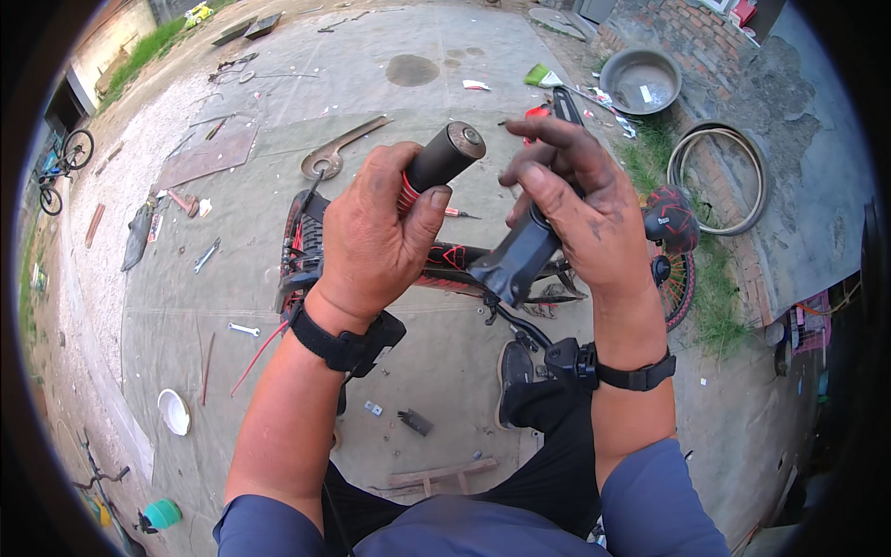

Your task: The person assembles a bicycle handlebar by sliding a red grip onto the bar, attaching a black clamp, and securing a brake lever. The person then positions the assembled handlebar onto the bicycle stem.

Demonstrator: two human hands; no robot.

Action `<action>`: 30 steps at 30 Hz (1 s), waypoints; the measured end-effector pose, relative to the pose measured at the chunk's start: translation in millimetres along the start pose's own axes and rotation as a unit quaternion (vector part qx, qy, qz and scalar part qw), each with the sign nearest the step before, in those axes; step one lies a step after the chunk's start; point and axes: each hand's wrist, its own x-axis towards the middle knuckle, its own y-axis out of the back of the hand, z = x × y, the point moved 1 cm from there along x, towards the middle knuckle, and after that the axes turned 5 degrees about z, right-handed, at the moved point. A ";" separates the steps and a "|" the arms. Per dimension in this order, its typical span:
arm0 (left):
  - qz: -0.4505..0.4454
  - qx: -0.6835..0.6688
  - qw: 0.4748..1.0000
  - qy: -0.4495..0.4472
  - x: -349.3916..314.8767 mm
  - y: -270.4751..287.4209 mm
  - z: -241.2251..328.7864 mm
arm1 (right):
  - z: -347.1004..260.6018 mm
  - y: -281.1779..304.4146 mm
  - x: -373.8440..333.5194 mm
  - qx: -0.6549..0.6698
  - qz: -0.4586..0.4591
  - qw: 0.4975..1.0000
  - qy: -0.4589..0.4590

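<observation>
My left hand (371, 218) is closed round a black cylinder (447, 153) with red rings and a worn metal end, tilted up to the right. My right hand (585, 204), its fingers dark with grime, curls loosely round a long black metal part (520, 255). This part's wider, angular end juts out below the thumb; its other end shows above the fingers, and the grip is partly hidden. Beneath both hands a black and red bicycle (455, 255) lies on the ground sheet, its saddle (671, 219) to the right and a wheel (299, 223) to the left.
Wrenches (244, 330), a hammer (184, 202) and a white bowl (174, 412) lie on the left. A ring-ended metal piece (339, 148) lies ahead. A grey basin (640, 82) and loose tyres (719, 176) stand by the brick wall. My shoe (515, 376) is near the bicycle.
</observation>
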 end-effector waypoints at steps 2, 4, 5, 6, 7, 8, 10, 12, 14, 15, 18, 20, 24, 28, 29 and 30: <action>0.003 -0.005 1.000 0.000 0.0 0.2 0.2 | -11.3 -7.3 17.5 -0.056 -0.025 0.997 0.044; -0.002 -0.002 1.000 -0.002 -0.4 1.4 1.0 | -16.8 -12.0 28.9 -0.090 -0.068 0.992 0.051; -0.004 -0.001 1.000 -0.003 -0.3 2.0 1.2 | -18.0 -12.5 32.7 -0.089 -0.081 0.991 0.049; -0.005 -0.004 1.000 0.001 -0.4 2.0 1.3 | -18.0 -12.9 34.8 -0.078 -0.090 0.992 0.041; -0.005 -0.007 1.000 0.004 -0.6 1.8 1.4 | -17.4 -12.8 36.2 -0.067 -0.099 0.992 0.033; -0.005 -0.011 1.000 0.007 -0.8 1.4 1.3 | -16.4 -12.4 37.2 -0.057 -0.107 0.992 0.025; -0.005 -0.015 1.000 0.009 -1.0 1.1 0.6 | -14.9 -11.5 38.3 -0.065 -0.124 0.989 0.040; -0.003 -0.014 1.000 0.002 -1.1 1.1 -0.3 | -13.7 -11.3 38.5 -0.066 -0.130 0.988 0.042; 0.000 -0.008 1.000 -0.011 -1.1 1.2 -0.6 | -13.1 -12.2 38.2 -0.061 -0.128 0.989 0.031; -0.004 -0.011 1.000 -0.003 -1.8 1.3 -0.4 | -13.2 -12.9 37.8 -0.054 -0.126 0.990 0.033; -0.011 -0.015 1.000 0.011 -2.6 1.6 0.6 | -14.0 -14.9 36.4 -0.027 -0.116 0.993 0.021; -0.008 -0.011 1.000 0.008 -2.7 1.6 1.1 | -15.2 -14.9 33.8 -0.003 -0.105 0.994 -0.007; -0.010 -0.014 1.000 0.013 -3.6 2.1 0.4 | -16.0 -15.7 31.6 -0.015 -0.099 0.995 0.003; -0.007 -0.008 1.000 0.008 -2.5 1.9 2.0 | -14.8 -16.7 31.6 0.006 -0.091 0.996 0.009; -0.005 -0.006 1.000 0.004 -1.8 2.1 2.9 | -14.1 -16.9 32.1 0.004 -0.082 0.997 0.009; -0.001 -0.005 1.000 0.002 -1.4 2.6 3.7 | -13.6 -17.2 32.5 0.004 -0.087 0.996 0.006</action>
